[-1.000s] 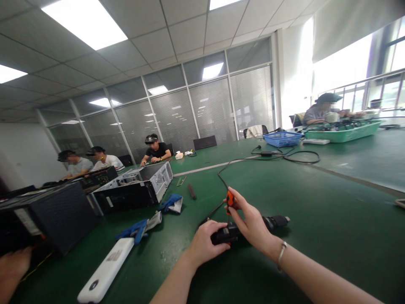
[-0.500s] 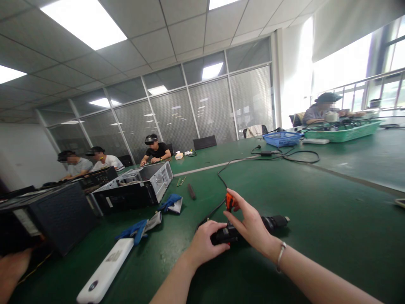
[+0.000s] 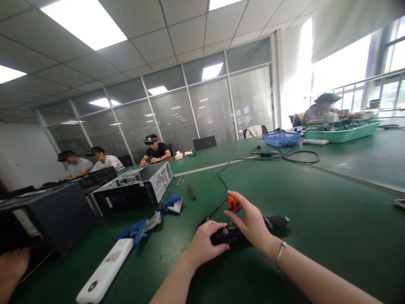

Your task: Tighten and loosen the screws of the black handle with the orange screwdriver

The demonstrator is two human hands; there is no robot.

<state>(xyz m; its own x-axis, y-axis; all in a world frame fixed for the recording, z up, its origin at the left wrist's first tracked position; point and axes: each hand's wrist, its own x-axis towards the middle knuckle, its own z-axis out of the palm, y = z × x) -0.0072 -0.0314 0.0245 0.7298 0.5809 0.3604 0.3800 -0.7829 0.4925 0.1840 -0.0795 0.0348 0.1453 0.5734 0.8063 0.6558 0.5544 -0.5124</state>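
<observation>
A long black corded tool (image 3: 232,233) lies on the green table, with a metal tip at its right end. My left hand (image 3: 207,241) is wrapped around its left part, thumb toward me and fingers over the far side. Between the thumb and fingers of my right hand (image 3: 249,219) is the orange-and-black handle of a screwdriver (image 3: 231,203). It stands upright above the tool, its thin shaft pointing down at the tool's body. My right hand hides part of the tool, and where the shaft's tip meets it cannot be made out.
Left of my hands lie a white oblong device (image 3: 106,272) and blue-grey work gloves (image 3: 139,230). An open computer case (image 3: 126,196) and a dark case (image 3: 60,215) stand farther left, a co-worker's hand (image 3: 14,264) beside it. A black cord (image 3: 223,177) runs toward a blue basket (image 3: 281,138).
The screwdriver's orange handle has turned a little in my right fingers, which have shifted slightly. My left hand and the black tool stay put.
</observation>
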